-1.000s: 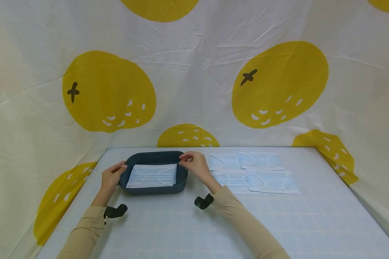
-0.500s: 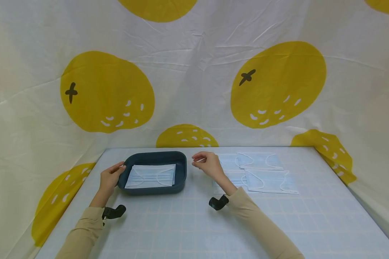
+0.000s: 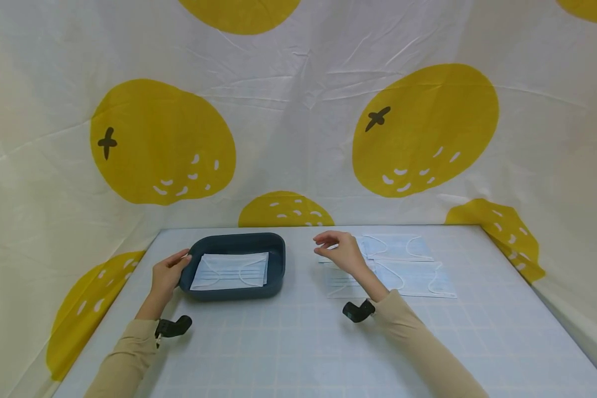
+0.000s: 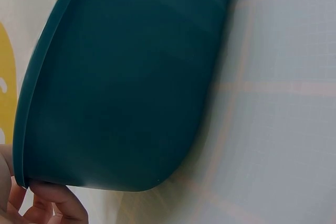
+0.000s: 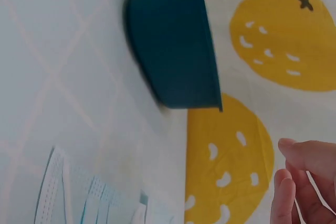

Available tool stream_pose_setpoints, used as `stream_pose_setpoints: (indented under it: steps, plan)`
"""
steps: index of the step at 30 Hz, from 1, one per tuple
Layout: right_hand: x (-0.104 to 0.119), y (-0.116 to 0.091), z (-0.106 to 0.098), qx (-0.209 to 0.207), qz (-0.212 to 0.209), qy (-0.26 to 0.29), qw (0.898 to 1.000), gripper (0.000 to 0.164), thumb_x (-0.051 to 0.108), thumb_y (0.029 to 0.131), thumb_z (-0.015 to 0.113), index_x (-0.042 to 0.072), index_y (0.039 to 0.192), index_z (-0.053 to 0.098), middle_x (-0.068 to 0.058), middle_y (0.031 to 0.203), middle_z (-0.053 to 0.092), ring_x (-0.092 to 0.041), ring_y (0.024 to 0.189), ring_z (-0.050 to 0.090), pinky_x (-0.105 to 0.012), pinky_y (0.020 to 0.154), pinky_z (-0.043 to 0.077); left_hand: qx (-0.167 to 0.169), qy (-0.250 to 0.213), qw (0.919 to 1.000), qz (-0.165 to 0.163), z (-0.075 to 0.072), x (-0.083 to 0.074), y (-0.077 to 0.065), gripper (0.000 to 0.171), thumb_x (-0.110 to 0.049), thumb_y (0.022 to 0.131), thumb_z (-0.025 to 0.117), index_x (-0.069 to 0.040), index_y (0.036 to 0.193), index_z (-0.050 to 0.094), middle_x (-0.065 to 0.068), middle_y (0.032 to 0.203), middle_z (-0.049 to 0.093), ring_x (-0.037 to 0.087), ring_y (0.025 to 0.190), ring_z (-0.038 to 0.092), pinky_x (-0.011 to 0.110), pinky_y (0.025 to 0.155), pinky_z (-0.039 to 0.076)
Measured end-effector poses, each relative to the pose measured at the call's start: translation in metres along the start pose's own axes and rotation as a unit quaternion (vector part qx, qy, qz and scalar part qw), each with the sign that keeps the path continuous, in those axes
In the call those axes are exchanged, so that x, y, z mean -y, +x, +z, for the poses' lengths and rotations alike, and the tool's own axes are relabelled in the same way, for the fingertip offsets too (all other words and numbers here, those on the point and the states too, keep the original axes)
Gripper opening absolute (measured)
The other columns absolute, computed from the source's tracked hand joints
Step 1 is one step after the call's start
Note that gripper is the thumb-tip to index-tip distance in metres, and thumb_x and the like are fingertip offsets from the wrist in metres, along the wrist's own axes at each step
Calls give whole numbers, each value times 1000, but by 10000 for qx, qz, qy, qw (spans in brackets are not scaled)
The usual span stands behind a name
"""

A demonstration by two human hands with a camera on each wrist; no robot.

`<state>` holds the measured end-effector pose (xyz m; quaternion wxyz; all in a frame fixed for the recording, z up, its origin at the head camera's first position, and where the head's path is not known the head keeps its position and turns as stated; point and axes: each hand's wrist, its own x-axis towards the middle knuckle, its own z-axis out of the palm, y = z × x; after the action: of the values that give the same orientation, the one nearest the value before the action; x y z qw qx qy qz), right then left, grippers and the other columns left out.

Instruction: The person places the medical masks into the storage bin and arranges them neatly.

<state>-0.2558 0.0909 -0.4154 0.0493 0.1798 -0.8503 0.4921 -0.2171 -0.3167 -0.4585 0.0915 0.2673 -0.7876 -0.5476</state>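
Note:
A dark teal plastic tray stands at the back left of the table, with light blue face masks stacked flat inside. My left hand grips its left rim; the left wrist view has the fingers against the outer wall. To the right of the tray, my right hand hangs over the near-left part of several more face masks, fingers loosely bent and holding nothing. Those masks lie flat in overlapping rows, partly hidden by the hand. A mask corner shows at the bottom of the right wrist view.
A pale checked cloth covers the table. Behind and beside it hangs a white curtain with large yellow fruit prints. Black wrist cameras sit on both wrists, below the beige sleeves.
My right hand has left the tray's right rim and moved right, over the masks on the table. My left hand keeps its grip on the tray's left rim.

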Motion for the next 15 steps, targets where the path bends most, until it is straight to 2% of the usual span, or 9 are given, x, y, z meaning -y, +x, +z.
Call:
stream_pose_setpoints:
  steps: [3, 7, 10, 15]
  plan:
    - [-2, -3, -8, -24, 21, -68, 10000, 22, 10, 81, 76, 7, 102, 73, -13, 101, 73, -23, 85, 67, -27, 69, 54, 63, 19, 10000, -57, -1, 0, 1, 50, -36, 95, 58, -12, 138, 53, 16, 139, 52, 22, 115, 52, 22, 82, 51]
    - [-5, -7, -18, -44, 56, -194, 9998, 23, 11, 80, 77, 8, 103, 73, -11, 102, 73, -22, 86, 66, -28, 71, 54, 159, 91, 9998, -61, -3, 1, 3, 51, -36, 96, 55, -12, 140, 51, 17, 140, 51, 22, 117, 50, 7, 65, 42]
    - [-10, -10, -26, -89, 39, -285, 9995, 22, 11, 80, 77, 9, 101, 73, -9, 101, 73, -22, 84, 65, -29, 71, 53, 216, 87, 9997, -55, -3, 1, 2, 52, -38, 96, 55, -11, 140, 50, 17, 141, 50, 22, 117, 50, 6, 61, 41]
    - [-19, -15, -41, -148, 5, -479, 9987, 22, 10, 80, 77, 7, 101, 73, -10, 102, 73, -20, 83, 64, -28, 73, 53, 263, 110, 9996, -48, -3, 1, 1, 53, -38, 96, 55, -12, 141, 50, 17, 142, 50, 23, 119, 49, 7, 62, 41]
